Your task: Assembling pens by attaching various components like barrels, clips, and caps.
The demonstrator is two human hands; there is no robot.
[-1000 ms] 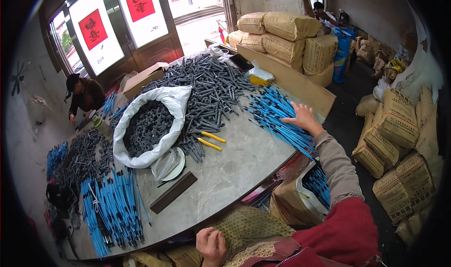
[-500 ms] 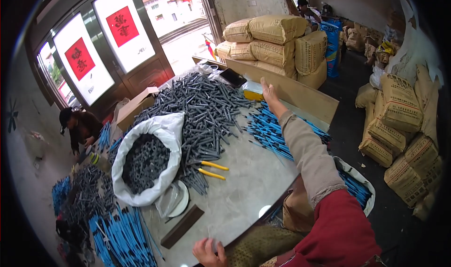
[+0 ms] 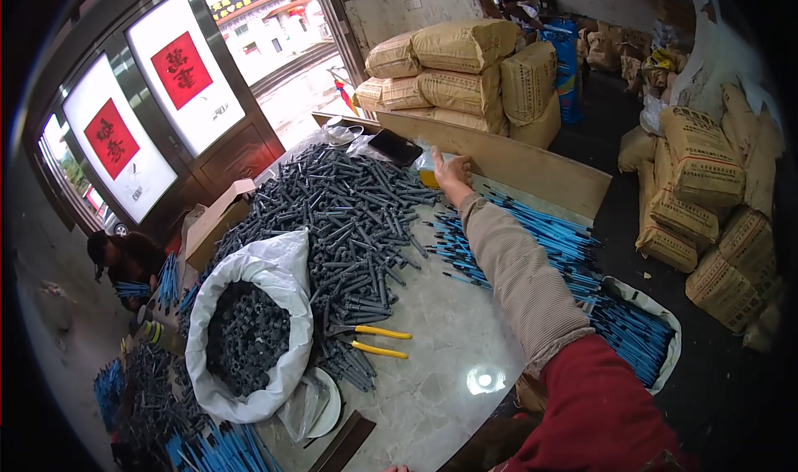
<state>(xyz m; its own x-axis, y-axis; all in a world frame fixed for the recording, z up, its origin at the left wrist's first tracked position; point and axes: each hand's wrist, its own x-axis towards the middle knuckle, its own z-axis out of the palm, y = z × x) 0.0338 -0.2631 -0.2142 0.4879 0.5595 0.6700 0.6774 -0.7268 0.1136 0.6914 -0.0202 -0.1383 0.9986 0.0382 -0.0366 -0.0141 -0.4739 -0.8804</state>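
Observation:
My right hand (image 3: 453,174) is stretched far across the table, beside a small yellow box (image 3: 429,178) with clear plastic on it. Its thumb stands apart from the curled fingers, and nothing shows in it. Of my left hand (image 3: 397,469) only a sliver appears at the lower edge, its fingers mostly hidden. Under my right forearm lie many thin blue rods (image 3: 532,235) with black ends. To the left spreads a big heap of dark grey plastic tubes (image 3: 332,214). A black phone (image 3: 396,148) lies by the heap's far end.
A white sack (image 3: 208,306) of small dark parts stands on the table. Yellow-handled pliers (image 3: 378,341), a white dish (image 3: 328,405) and a dark bar (image 3: 347,443) lie nearby. A board (image 3: 532,160) edges the table. A sack of blue rods (image 3: 636,339) is at right. A co-worker (image 3: 125,260) works at left.
The view has shifted, bringing more of the right-hand rod sack in. My right hand's thumb is now more apart from its fingers. My left hand has nearly left the view.

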